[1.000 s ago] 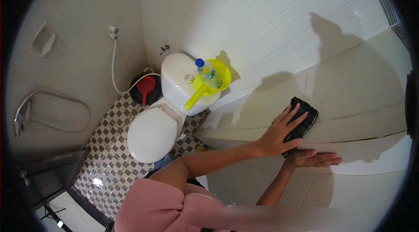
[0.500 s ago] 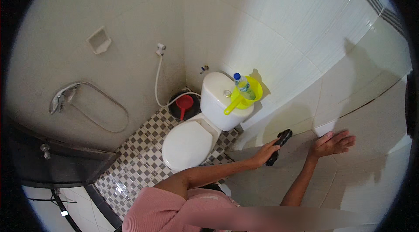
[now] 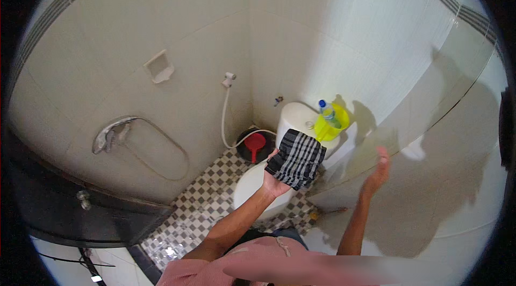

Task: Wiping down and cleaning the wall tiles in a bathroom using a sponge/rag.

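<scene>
The toilet (image 3: 251, 185) sits below our checked cloth (image 3: 296, 159), which our left hand (image 3: 276, 185) grips from beneath, at that hand's one o'clock. Our right hand (image 3: 376, 174), at the cloth's three o'clock, is empty, fingers extended. We should keep the cloth spread flat. It hides most left fingers; right ones blur together.

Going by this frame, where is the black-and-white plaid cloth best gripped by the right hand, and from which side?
Probably the right-hand edge of the black-and-white plaid cloth, pinched between thumb and fingers, coming from the right. The cloth is spread out, with the left hand holding it at its lower left; the opposite edge is uncovered, facing the right hand.
</scene>
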A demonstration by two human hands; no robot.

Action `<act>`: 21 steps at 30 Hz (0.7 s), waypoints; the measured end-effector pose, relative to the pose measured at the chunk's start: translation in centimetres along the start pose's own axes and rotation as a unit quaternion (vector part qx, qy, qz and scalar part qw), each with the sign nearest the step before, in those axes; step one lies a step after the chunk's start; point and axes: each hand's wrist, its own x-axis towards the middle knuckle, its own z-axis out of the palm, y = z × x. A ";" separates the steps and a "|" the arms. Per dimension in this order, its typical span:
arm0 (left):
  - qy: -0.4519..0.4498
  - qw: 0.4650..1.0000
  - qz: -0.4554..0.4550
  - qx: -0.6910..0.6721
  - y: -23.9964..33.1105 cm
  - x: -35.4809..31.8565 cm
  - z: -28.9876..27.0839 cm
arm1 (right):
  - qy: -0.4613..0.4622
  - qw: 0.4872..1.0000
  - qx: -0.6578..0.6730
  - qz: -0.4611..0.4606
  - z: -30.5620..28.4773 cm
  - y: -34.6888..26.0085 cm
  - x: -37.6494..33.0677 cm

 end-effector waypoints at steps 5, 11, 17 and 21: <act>0.025 0.999 0.007 0.031 7.5 -7.5 1.1 | -0.244 0.899 0.171 0.323 12.6 -0.7 -16.1; 0.054 0.998 0.020 0.040 15.7 -15.5 1.3 | -0.265 0.693 0.452 0.496 23.6 -6.7 -28.4; 0.082 0.988 0.057 0.117 22.8 -20.7 1.6 | -0.293 0.522 0.604 0.526 29.5 -11.9 -31.7; 0.172 0.958 0.072 0.219 26.7 -21.7 0.9 | -0.267 0.587 0.524 0.556 31.7 -13.6 -31.6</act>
